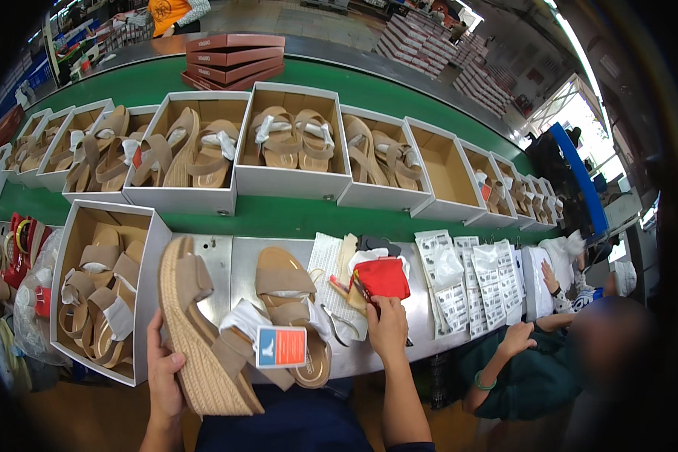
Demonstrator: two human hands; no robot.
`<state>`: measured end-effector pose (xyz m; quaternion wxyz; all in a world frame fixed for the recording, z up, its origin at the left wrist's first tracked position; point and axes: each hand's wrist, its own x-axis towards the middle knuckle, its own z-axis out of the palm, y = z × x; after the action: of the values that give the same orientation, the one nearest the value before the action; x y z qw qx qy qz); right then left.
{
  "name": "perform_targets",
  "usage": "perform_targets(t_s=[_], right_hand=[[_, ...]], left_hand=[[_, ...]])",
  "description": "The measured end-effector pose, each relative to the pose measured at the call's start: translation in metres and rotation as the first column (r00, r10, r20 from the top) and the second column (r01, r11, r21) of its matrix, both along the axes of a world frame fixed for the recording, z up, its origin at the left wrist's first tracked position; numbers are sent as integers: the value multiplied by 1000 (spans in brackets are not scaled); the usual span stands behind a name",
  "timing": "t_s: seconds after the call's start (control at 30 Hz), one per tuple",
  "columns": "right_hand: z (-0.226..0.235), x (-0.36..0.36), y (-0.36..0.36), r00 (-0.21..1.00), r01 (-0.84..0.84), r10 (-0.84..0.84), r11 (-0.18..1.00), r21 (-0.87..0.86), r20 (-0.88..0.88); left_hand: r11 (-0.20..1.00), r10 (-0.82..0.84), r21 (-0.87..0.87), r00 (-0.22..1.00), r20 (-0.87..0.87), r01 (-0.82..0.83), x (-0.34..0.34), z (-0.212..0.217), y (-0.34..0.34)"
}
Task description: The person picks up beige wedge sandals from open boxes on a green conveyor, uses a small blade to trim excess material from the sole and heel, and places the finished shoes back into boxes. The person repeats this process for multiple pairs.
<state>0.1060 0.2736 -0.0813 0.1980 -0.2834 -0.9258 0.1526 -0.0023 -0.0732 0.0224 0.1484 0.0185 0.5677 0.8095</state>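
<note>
My left hand [166, 375] grips a tan wedge sandal [203, 331] by its woven sole, holding it tilted on edge. A blue and orange tag [281, 346] hangs at its strap, beside white wrapping paper. The matching sandal [288, 282] lies on the metal table, partly behind the tag. My right hand [389, 325] is closed at the edge of a red cloth [383, 279], over a dark, thin thing I cannot make out. Metal snips [340, 325] lie just left of that hand, on a printed sheet [325, 256].
An open white box [149, 301] with sandals stands on the left. Behind, a row of shoe boxes [292, 181] lines a green conveyor [279, 218], with brown lids [233, 59] stacked beyond. Label sheets [441, 279] lie to the right, near a co-worker's hand [517, 340].
</note>
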Motion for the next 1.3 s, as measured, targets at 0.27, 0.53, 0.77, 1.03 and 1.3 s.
perform_targets(t_s=[0.27,0.53,0.77,1.03,1.3], right_hand=[[-7,3,23,909,-50,-190,833,-551,-370],[152,-23,-83,668,-741,686,648,-176,-287],[184,-33,-103,460,-888,888,459,-13,-10],[192,-32,-114,455,-889,885,446,99,100],[203,-32,-118,451,-891,881,438,116,138]], left_hand=[[954,-300,21,954,13,300,-1,12,-4],[855,-508,-138,861,-29,500,2,30,-16],[771,-595,-212,798,96,601,12,39,-26],[751,-605,-318,796,19,578,14,43,-27],[756,-604,-274,795,61,595,13,44,-29]])
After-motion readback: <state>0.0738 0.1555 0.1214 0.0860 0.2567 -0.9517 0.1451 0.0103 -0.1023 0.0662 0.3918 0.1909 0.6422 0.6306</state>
